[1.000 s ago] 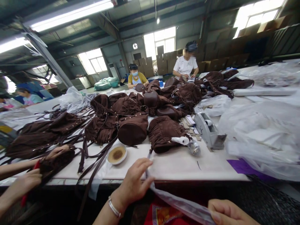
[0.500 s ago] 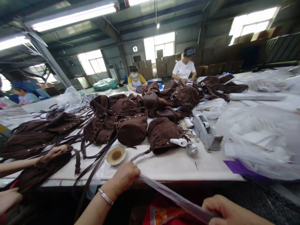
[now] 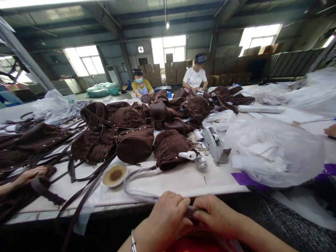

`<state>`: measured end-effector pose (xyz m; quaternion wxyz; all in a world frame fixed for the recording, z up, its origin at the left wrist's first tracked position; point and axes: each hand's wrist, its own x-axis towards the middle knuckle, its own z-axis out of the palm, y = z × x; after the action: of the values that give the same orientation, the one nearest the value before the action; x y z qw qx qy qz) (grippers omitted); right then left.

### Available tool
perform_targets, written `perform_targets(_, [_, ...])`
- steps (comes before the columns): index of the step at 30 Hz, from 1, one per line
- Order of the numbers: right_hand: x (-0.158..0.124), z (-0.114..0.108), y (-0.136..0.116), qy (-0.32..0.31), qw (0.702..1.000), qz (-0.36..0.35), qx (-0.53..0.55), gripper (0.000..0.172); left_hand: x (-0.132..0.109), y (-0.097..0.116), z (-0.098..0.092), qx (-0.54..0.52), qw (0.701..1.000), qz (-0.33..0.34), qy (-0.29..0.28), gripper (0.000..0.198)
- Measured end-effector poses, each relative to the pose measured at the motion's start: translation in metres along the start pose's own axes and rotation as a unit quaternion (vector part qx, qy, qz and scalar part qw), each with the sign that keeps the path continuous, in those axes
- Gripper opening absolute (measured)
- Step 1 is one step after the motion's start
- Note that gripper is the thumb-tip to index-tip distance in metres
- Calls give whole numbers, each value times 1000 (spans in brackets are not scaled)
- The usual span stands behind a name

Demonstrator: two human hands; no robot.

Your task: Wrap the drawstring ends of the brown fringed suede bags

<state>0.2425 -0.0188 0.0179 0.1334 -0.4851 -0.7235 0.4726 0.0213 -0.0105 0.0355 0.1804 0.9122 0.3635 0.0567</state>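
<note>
A bag strap (image 3: 136,172) wrapped in clear plastic curves out from a brown fringed bag (image 3: 172,147) across the white table and over its front edge. My left hand (image 3: 170,213), with a metal bangle at the wrist, is closed round this strap. Close beside it, my right hand (image 3: 216,215) pinches the same strap, and only a short dark piece shows between the two. A roll of white plastic film (image 3: 187,155) lies against the bag. Left of the strap stands a white bowl (image 3: 125,177) with a tan, dark-centred pad in it.
Brown bags (image 3: 135,143) are heaped across the table's middle. A grey tape dispenser (image 3: 216,147) stands at the right, near a large clear plastic bag (image 3: 273,150). At far left another person's hand (image 3: 33,174) holds a brown bag. Two people work across the table.
My hands, apart before with the wrapped strap stretched between them, have come together. The strap now lies in a loose curve on the table. The view has turned right.
</note>
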Motion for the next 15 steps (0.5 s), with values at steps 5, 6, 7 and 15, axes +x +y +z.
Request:
perform_targets(5, [-5, -16, 23, -94, 994, 46, 16, 21, -21, -35, 4, -3, 999, -42, 0, 25])
perform_targets(6, [-11, -21, 34, -115, 991, 67, 27, 22, -34, -50, -2, -6, 997, -75, 8, 25])
perform_targets(7, [-17, -27, 45, -128, 987, 87, 38, 21, -48, -65, -7, -4, 994, -111, 5, 26])
perform_targets(15, [-19, -37, 38, -83, 994, 55, -49, 13, -80, -77, -16, -38, 964, -256, -59, 22])
